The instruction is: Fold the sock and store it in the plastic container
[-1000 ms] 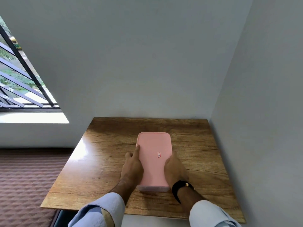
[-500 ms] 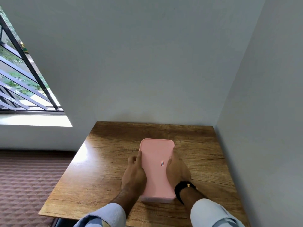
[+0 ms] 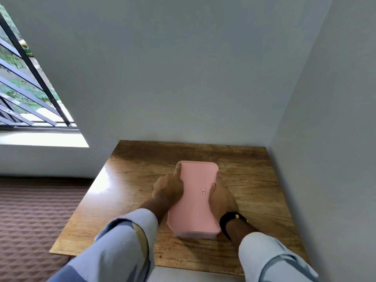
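Lid [image 3: 195, 197] on box [image 3: 195, 234], desk [image 3: 130, 180]; no sock visible, prob. inside. L hand [image 3: 168, 189] + R hand [image 3: 221, 197] grip: both clasp box sides. Task looks near done.

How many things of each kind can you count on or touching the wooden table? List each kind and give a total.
Pink lidded plastic container: 1
Hands: 2, left hand and right hand, one at each long side of the container
Black wristband: 1, on the right wrist
Sock: 0 visible
Total: 4, on the wooden table
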